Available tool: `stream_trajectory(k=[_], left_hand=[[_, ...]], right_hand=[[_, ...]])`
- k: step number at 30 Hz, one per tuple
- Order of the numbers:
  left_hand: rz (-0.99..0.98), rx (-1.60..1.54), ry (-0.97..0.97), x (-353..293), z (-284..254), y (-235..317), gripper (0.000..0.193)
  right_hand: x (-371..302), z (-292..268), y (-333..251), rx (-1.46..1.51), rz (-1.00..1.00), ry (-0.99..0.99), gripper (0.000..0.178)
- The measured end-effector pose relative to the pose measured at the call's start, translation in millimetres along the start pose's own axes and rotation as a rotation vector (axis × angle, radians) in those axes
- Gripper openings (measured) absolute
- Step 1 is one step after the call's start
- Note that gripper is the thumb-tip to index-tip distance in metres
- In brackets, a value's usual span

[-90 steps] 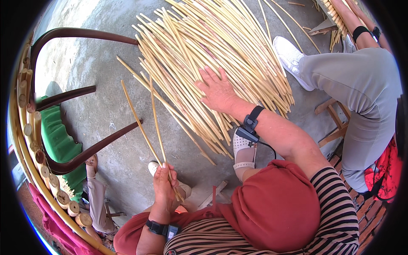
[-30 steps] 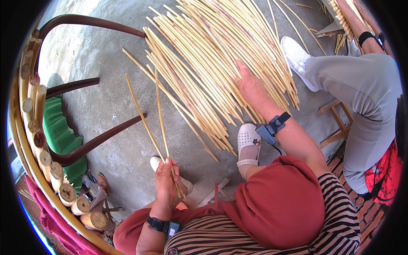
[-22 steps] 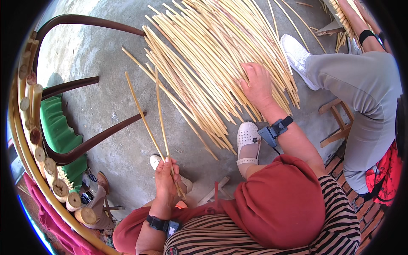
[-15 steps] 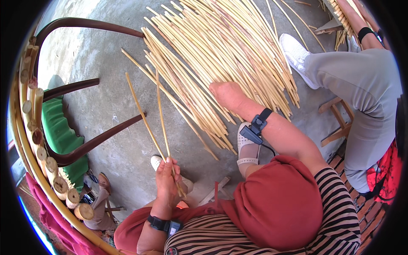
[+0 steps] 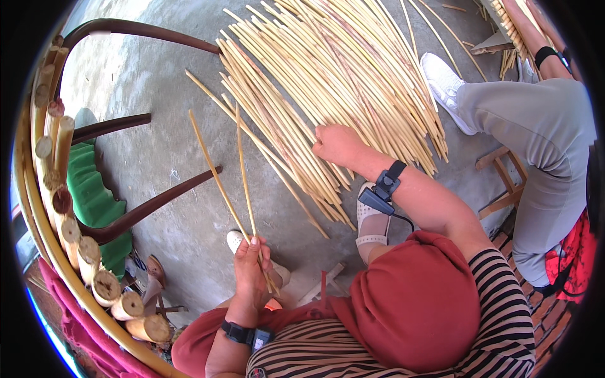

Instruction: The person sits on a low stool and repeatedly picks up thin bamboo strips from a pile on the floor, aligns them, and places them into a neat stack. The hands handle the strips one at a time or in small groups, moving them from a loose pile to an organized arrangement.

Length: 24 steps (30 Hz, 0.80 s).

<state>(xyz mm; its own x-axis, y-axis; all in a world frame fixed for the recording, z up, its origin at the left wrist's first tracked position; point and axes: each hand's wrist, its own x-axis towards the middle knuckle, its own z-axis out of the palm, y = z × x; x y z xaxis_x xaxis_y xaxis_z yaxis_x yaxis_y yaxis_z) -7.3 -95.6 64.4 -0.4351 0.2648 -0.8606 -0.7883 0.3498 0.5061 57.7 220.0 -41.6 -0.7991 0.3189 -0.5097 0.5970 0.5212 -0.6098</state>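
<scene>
My left hand [image 5: 253, 259] is closed around two thin, peeled wooden sticks [image 5: 216, 176]. They rise from my fist and spread apart in a narrow V, with their lower ends showing below the fingers. Farther off, my right hand [image 5: 341, 147] rests low over a broad pile of similar pale sticks [image 5: 353, 82] lying side by side on the floor. Its fingers are curled down against the sticks, and the hand itself hides what is between the fingertips. A strapped device [image 5: 386, 183] sits on my right wrist, another [image 5: 238, 332] on my left.
Dark curved rods [image 5: 148, 205] of a frame with cut log ends [image 5: 104, 286] stand at left, beside a green sheet [image 5: 94, 195]. Another person's grey-trousered leg [image 5: 504, 101] and white shoe [image 5: 441, 75] are at right, near a small wooden stool [image 5: 507, 176].
The whole view has shifted slightly, so things sit a little farther right and lower. Both hands keep nearly the same places; the left still holds its two sticks.
</scene>
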Motion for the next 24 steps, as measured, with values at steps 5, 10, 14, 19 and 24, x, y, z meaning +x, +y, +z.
stream_trajectory(k=[5, 10, 14, 19, 24], left_hand=[[0.024, 0.022, -0.155, 0, 2, -1, 0.011], [-0.133, 0.026, -0.192, -4, 20, 3, 0.012], [-0.159, 0.051, -0.242, -7, 30, 1, 0.013], [-0.047, 0.087, -0.255, -11, 30, 3, 0.013], [-0.042, 0.319, -0.352, -42, 46, 13, 0.036]], right_hand=[[-51, 26, -9, 0.792, 0.13, -0.612, 0.02], [-77, 41, -33, 0.852, -0.113, -1.083, 0.023], [-69, 35, -35, 0.84, -0.043, -0.94, 0.026], [-64, 19, -8, 0.75, 0.108, -0.482, 0.027], [-100, 17, 48, 0.343, 0.06, 0.178, 0.026]])
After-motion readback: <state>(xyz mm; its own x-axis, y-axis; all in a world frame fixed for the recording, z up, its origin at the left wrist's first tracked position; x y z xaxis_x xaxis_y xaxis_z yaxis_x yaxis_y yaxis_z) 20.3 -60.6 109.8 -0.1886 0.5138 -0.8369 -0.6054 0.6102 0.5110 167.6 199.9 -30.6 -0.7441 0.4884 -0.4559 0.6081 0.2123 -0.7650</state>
